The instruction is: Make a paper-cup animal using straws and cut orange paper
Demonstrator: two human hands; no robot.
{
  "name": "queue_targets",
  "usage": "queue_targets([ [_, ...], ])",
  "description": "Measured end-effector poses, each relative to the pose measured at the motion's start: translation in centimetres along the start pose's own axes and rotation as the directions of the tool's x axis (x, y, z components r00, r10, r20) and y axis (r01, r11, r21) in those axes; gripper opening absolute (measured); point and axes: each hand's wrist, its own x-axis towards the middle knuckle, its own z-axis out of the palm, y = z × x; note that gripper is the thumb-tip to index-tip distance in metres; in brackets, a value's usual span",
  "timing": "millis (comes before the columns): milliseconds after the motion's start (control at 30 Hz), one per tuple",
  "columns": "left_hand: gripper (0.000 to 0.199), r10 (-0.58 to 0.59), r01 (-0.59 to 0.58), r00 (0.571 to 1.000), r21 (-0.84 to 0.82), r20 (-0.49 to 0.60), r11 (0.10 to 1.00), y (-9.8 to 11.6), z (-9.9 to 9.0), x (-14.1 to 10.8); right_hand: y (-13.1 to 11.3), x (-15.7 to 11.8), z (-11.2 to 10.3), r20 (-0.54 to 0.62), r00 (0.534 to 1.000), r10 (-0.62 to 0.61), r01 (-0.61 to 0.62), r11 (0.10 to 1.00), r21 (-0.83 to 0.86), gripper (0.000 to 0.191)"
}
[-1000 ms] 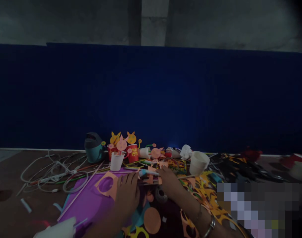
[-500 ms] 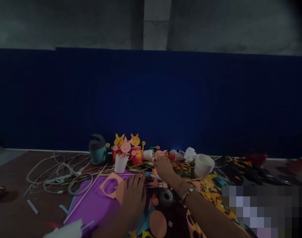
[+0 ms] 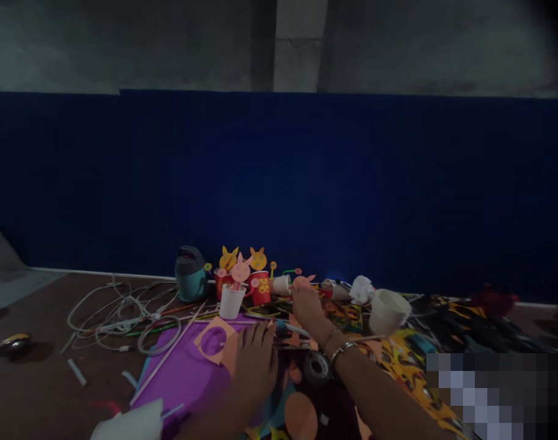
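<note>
Floor (image 3: pixel 31 318) holds cables (image 3: pixel 123 318), cups (image 3: pixel 389 311) near right hand (image 3: pixel 308 310).

The right hand (image 3: pixel 308 310) has risen toward the pink cutout (image 3: pixel 302 282).

Slim blue-tipped stick (image 3: pixel 282 328), nearly level, between left hand (image 3: pixel 255 360) and right hand (image 3: pixel 308 311)

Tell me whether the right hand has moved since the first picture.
Yes: the right hand has moved forward and left, closer to the white paper cup.
</note>
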Motion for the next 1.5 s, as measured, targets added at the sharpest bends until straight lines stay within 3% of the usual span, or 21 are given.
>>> queue_targets([
  [233, 0.057, -0.013, 0.013, 0.999, 0.002, 0.033, 1.0, 0.0, 0.0, 0.0, -0.1, 0.3, -0.2, 0.002, 1.0, -0.011, 0.011, 0.999, -0.031, 0.029],
  [567, 0.058, -0.033, 0.036, 0.996, -0.026, 0.086, 0.999, -0.1, -0.1, 0.1, 2.1, -0.9, -2.8, 0.017, 0.996, -0.084, 0.085, 0.996, -0.03, 0.028],
  [967, 0.059, -0.037, 0.043, 0.993, -0.052, 0.116, 0.998, 0.6, -0.9, -0.1, 0.2, 0.3, -0.1, 0.049, 0.991, -0.125, 0.129, 0.987, -0.092, 0.024],
  [1267, 0.07, -0.035, 0.05, 0.983, -0.075, 0.18, 0.996, 0.0, -0.9, -0.2, -0.1, 0.6, -0.9, 0.056, 0.982, -0.179, 0.185, 0.973, -0.141, 0.021],
  [1500, 0.07, -0.043, 0.062, 0.979, -0.085, 0.201, 0.994, 0.4, -1.3, 0.1, 0.7, 0.4, -1.9, -0.013, 0.989, -0.148, 0.145, 0.983, -0.113, 0.028],
])
